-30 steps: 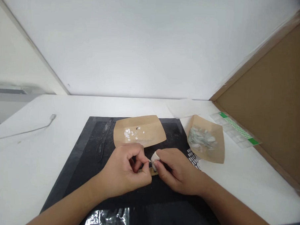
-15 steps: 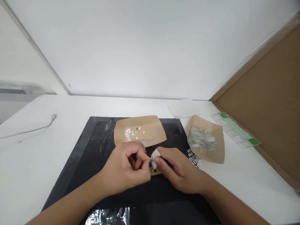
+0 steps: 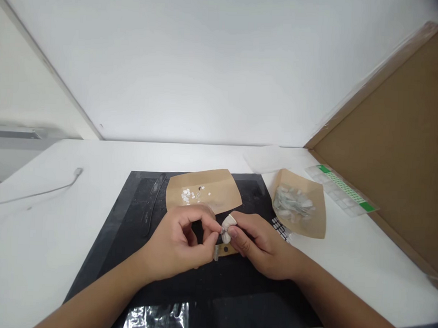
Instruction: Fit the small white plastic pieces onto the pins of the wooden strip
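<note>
My right hand (image 3: 266,248) pinches a small off-white piece (image 3: 228,226), soft and folded in look, between thumb and forefinger. At that piece's left edge, the thumb and forefinger of my left hand (image 3: 179,244) close on a tiny part that I cannot make out. Both hands are above the black mat (image 3: 184,298). Under the fingers, a tan strip (image 3: 231,250) with a dark round spot partly shows, and a short grey end (image 3: 216,253) sits at its left.
A brown paper tray (image 3: 221,183) holds small white bits. Another brown tray (image 3: 316,221), to the right, holds pale translucent pieces. Several white ovals (image 3: 280,228) lie beside the mat. Further right are a clear green-labelled case (image 3: 348,194) and a cardboard wall (image 3: 397,143). A cable (image 3: 39,193) lies left.
The off-white piece has turned slightly in my right fingers and moved a little right. My left fingertips have shifted slightly, and more of the tan strip and the grey end shows below.
</note>
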### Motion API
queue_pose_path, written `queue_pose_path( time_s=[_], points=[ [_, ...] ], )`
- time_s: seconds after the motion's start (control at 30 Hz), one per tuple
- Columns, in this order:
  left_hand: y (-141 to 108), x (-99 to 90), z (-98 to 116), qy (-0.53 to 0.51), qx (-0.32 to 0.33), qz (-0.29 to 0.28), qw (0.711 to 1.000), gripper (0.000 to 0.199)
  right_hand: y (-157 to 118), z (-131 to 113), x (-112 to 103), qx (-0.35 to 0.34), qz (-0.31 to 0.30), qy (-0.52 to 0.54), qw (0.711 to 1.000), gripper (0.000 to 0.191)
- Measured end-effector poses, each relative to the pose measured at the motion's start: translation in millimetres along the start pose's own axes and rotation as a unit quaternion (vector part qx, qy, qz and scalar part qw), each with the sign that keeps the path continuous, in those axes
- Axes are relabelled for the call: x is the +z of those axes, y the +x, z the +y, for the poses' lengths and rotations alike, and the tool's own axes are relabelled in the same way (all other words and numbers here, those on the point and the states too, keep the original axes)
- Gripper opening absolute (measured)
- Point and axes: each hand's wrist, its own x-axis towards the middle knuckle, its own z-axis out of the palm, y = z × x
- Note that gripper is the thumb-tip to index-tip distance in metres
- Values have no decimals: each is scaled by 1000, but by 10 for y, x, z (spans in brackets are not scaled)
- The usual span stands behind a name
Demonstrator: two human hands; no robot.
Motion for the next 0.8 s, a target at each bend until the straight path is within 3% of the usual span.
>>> queue_pose_path(
  time_s=[0.33, 0.8],
  points=[
    [12, -75, -11, -78, -31, -45, 995, 19, -18, 21, -8, 15, -6, -4, 1000, 38],
    [13, -76, -8, -87, -39, -56, 994, 22, -14, 9, -25, 22, -15, -6, 1000, 41]
  ],
)
